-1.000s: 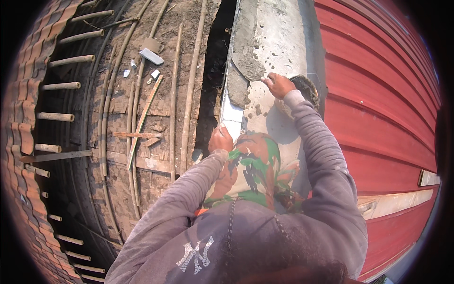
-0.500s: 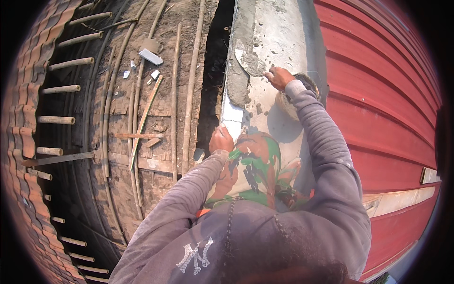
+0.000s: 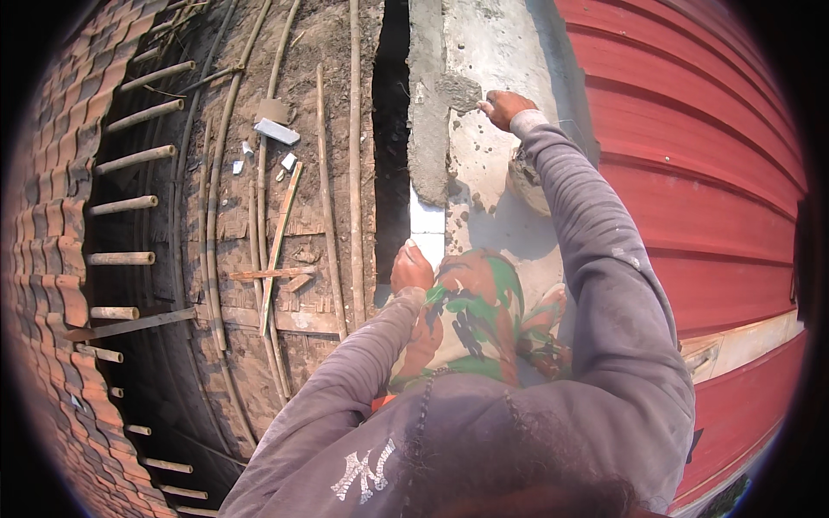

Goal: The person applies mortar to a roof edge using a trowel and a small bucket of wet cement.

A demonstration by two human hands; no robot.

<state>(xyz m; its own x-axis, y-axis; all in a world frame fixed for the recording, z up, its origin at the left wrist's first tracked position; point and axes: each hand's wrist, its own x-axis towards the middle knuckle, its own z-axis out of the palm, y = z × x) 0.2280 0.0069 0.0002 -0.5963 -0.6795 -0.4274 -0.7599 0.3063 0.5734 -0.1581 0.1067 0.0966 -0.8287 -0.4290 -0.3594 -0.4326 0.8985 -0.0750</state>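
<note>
My right hand (image 3: pixel 508 110) is closed round the handle of a trowel (image 3: pixel 459 92), whose blade carries wet grey mortar and lies over the wall top. Fresh mortar (image 3: pixel 427 138) runs in a strip along the wall's left edge. Bare white blocks (image 3: pixel 427 226) show at the near end of that strip. My left hand (image 3: pixel 412 268) grips the left edge of the nearest white block, fingers curled. Below my right forearm, a bucket (image 3: pixel 527 183) is partly hidden.
A dark gap (image 3: pixel 393 129) drops beside the wall. Left of it lie bamboo poles (image 3: pixel 356 173), a wooden strip (image 3: pixel 281 242) and a pale block piece (image 3: pixel 277 131). Clay roof tiles (image 3: pixel 52 250) line the far left. Red metal roofing (image 3: pixel 691 181) rises on the right.
My right hand has moved slightly away from me with the trowel, and its blade now lies flatter over the mortar strip. My left hand stays at the block. The view has shifted slightly.
</note>
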